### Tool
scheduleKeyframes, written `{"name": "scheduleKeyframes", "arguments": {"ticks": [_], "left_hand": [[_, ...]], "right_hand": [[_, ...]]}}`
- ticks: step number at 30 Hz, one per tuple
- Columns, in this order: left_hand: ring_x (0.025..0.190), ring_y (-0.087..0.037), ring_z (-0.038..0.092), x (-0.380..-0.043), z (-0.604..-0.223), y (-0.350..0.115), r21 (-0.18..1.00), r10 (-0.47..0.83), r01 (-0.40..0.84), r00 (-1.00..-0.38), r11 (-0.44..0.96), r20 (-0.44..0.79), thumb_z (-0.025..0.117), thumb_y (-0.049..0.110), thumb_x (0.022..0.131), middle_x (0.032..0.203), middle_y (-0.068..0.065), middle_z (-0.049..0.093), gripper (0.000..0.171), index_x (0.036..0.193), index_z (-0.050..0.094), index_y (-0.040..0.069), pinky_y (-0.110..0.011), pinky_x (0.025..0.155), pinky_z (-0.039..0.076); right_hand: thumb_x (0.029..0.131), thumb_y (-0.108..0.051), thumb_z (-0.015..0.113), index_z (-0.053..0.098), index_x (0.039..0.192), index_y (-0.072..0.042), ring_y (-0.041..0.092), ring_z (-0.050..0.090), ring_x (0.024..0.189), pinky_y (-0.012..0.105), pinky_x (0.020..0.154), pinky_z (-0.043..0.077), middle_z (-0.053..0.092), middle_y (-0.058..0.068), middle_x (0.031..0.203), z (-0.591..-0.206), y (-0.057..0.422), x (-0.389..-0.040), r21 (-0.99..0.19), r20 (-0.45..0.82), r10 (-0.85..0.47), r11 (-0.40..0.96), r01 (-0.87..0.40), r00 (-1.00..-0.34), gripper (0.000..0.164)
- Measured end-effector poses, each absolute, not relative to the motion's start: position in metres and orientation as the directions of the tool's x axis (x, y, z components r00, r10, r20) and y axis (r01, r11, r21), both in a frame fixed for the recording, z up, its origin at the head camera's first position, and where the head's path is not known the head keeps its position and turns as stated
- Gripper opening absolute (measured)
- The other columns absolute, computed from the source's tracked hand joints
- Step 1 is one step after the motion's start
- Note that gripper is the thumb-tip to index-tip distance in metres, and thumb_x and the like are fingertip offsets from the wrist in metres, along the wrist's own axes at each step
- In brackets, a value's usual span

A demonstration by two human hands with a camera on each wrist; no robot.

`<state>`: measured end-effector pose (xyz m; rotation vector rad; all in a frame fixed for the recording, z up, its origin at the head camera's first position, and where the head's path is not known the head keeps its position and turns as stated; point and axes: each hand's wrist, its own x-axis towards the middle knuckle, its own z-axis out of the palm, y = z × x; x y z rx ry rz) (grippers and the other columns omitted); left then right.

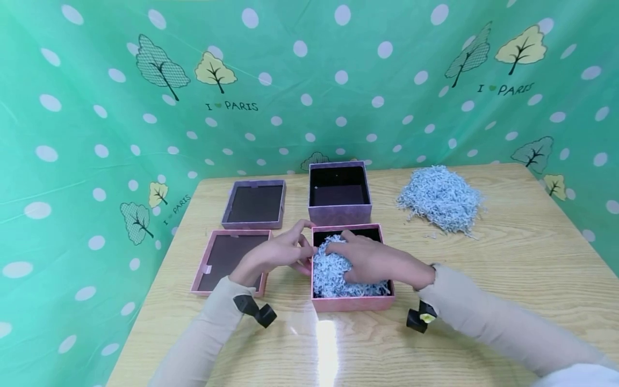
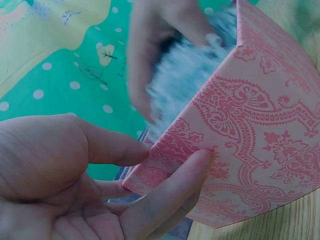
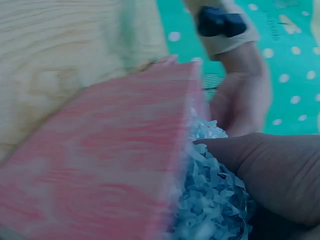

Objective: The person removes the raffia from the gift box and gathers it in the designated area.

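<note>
A pink patterned box (image 1: 353, 305) stands on the table, its black inside partly filled with light blue shredded paper (image 1: 329, 277). My left hand (image 1: 280, 250) holds the box's left wall, thumb at the rim and fingers against the printed outside (image 2: 265, 115). Inside the box, my right hand (image 1: 369, 260) has its fingers bent around some of the shredded paper (image 3: 212, 195). The right thumb (image 3: 270, 170) lies against the shreds in the right wrist view. The paper hides some of the right fingertips.
A pink lid (image 1: 205, 269) lies to the left, inside up, with a purple lid (image 1: 251, 226) behind it. Directly behind the pink box is an uncovered purple box (image 1: 340, 215). A loose heap of blue shreds (image 1: 440, 199) sits at the back right. A dotted green cloth (image 1: 290, 80) hangs behind.
</note>
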<state>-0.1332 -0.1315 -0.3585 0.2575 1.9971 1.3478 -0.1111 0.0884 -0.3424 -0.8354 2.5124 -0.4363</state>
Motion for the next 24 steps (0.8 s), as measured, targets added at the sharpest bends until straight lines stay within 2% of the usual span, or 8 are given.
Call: {"name": "scheduleKeyframes", "arguments": {"ticks": [6,8,11,13,16,19,22,24], "left_hand": [[0.076,-0.021,0.06,-0.133,-0.36,-0.134,0.856,0.507,-0.161,-0.747,0.491,-0.431,0.043,0.004,0.097,0.102,-0.017,0.05,0.054,0.143,0.02,0.017,-0.047,0.077,0.058],[0.078,-0.021,0.058,-0.133,-0.36,-0.135,0.851,0.506,-0.138,-0.751,0.507,-0.424,0.041,0.002,0.097,0.106,-0.018,0.049,0.054,0.144,0.02,0.017,-0.047,0.077,0.057],[0.083,-0.023,0.061,-0.133,-0.361,-0.135,0.864,0.513,-0.175,-0.742,0.472,-0.431,0.037,-0.008,0.094,0.118,-0.021,0.045,0.062,0.146,0.016,0.017,-0.049,0.08,0.057],[0.083,-0.025,0.064,-0.133,-0.361,-0.135,0.874,0.524,-0.212,-0.73,0.438,-0.439,0.036,-0.012,0.092,0.12,-0.026,0.045,0.065,0.146,0.014,0.016,-0.05,0.082,0.057],[0.079,-0.026,0.066,-0.134,-0.362,-0.134,0.878,0.53,-0.256,-0.717,0.404,-0.453,0.041,-0.007,0.096,0.114,-0.024,0.048,0.062,0.146,0.015,0.018,-0.051,0.083,0.056],[0.077,-0.025,0.065,-0.135,-0.362,-0.134,0.879,0.538,-0.255,-0.71,0.403,-0.453,0.047,0.005,0.099,0.1,-0.02,0.053,0.055,0.144,0.018,0.018,-0.048,0.081,0.057],[0.076,-0.024,0.064,-0.135,-0.363,-0.134,0.88,0.54,-0.255,-0.71,0.4,-0.452,0.05,0.008,0.099,0.097,-0.016,0.052,0.055,0.144,0.019,0.017,-0.044,0.078,0.059],[0.076,-0.023,0.064,-0.135,-0.363,-0.134,0.879,0.536,-0.257,-0.713,0.401,-0.453,0.05,0.008,0.099,0.096,-0.015,0.052,0.055,0.144,0.019,0.016,-0.042,0.076,0.06]], "right_hand": [[0.084,-0.013,0.07,0.048,0.137,-0.024,0.019,0.053,0.08,0.028,0.062,0.048,0.043,0.014,0.13,-0.31,0.098,-0.109,-0.462,-0.286,-0.636,0.747,-0.478,-0.717,0.058],[0.083,-0.012,0.069,0.048,0.137,-0.024,0.019,0.051,0.078,0.026,0.059,0.046,0.043,0.012,0.124,-0.301,0.103,-0.109,-0.468,-0.267,-0.634,0.744,-0.477,-0.726,0.059],[0.083,-0.008,0.067,0.046,0.138,-0.023,0.017,0.05,0.074,0.025,0.055,0.045,0.042,0.013,0.127,-0.288,0.111,-0.109,-0.479,-0.224,-0.633,0.733,-0.482,-0.741,0.061],[0.082,-0.008,0.067,0.045,0.139,-0.022,0.017,0.05,0.07,0.025,0.053,0.045,0.04,0.016,0.133,-0.279,0.118,-0.109,-0.481,-0.195,-0.624,0.733,-0.481,-0.756,0.062],[0.083,-0.009,0.066,0.044,0.14,-0.023,0.018,0.053,0.072,0.026,0.054,0.044,0.035,0.02,0.144,-0.267,0.13,-0.109,-0.472,-0.164,-0.593,0.748,-0.466,-0.788,0.064],[0.084,-0.012,0.065,0.043,0.141,-0.024,0.021,0.057,0.084,0.028,0.059,0.044,0.027,0.021,0.151,-0.257,0.145,-0.107,-0.459,-0.137,-0.553,0.77,-0.442,-0.822,0.063],[0.084,-0.014,0.065,0.043,0.141,-0.022,0.025,0.056,0.096,0.033,0.066,0.046,0.032,0.019,0.147,-0.251,0.163,-0.104,-0.438,-0.093,-0.532,0.781,-0.445,-0.842,0.061],[0.084,-0.014,0.066,0.043,0.141,-0.019,0.025,0.055,0.097,0.034,0.068,0.047,0.036,0.019,0.143,-0.251,0.176,-0.103,-0.433,-0.068,-0.519,0.785,-0.443,-0.852,0.061]]}}
